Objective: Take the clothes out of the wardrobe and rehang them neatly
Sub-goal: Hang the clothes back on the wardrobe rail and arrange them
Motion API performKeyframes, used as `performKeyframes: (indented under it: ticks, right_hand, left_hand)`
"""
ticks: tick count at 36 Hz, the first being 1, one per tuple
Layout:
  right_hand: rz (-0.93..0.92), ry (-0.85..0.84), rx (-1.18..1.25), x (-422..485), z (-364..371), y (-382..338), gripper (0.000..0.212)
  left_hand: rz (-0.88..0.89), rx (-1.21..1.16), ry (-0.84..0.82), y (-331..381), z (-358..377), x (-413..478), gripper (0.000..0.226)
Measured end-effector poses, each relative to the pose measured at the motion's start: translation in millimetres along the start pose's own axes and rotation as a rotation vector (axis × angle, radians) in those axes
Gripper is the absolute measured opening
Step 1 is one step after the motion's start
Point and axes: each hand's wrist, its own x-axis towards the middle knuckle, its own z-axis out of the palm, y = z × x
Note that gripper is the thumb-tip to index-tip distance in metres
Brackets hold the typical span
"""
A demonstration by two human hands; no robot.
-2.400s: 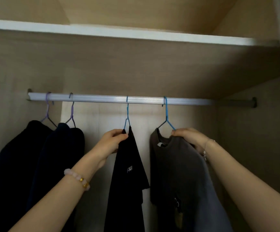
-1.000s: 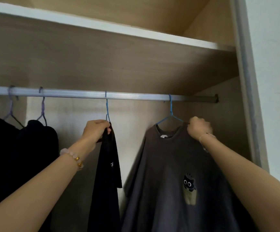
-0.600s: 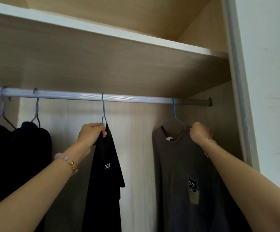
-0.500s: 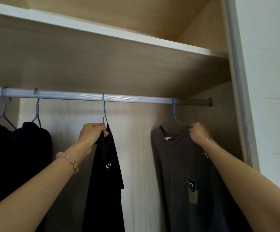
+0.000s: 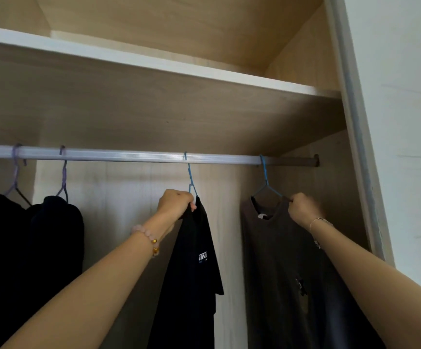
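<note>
A silver rail point(image 5: 134, 157) runs across the wardrobe. A black T-shirt point(image 5: 194, 268) with a small white logo hangs edge-on from a blue hanger point(image 5: 190, 175) at the middle of the rail; my left hand point(image 5: 175, 204) grips its shoulder just under the hook. To the right, a dark grey T-shirt point(image 5: 280, 268) hangs from another blue hanger point(image 5: 265, 181). My right hand point(image 5: 304, 207) grips that shirt's shoulder at the hanger's right end. Two dark garments point(image 5: 28, 248) hang on purple hangers point(image 5: 64, 177) at the left.
A white-edged shelf point(image 5: 154, 62) sits above the rail. The wardrobe's right side panel point(image 5: 355, 147) and a white wall point(image 5: 406, 122) stand close to the grey shirt. Bare back panel point(image 5: 229, 222) shows between the two shirts.
The grey shirt has slid right along the rail toward the wardrobe side and turned to face out. My hands keep their hold on both shirts; the view has shifted slightly.
</note>
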Motion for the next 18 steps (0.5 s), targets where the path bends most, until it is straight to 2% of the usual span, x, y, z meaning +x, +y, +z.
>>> performKeyframes:
  ticks: [9,18]
  right_hand:
    - [0.000,-0.004,-0.030,-1.4,-2.9,5.2,0.024]
    - [-0.012,-0.017,-0.055,-2.0,0.7,4.7,0.026]
  left_hand:
    - [-0.028,0.000,-0.068,6.0,54.7,6.8,0.025]
    - [0.051,0.050,-0.032,-4.5,76.1,10.1,0.022]
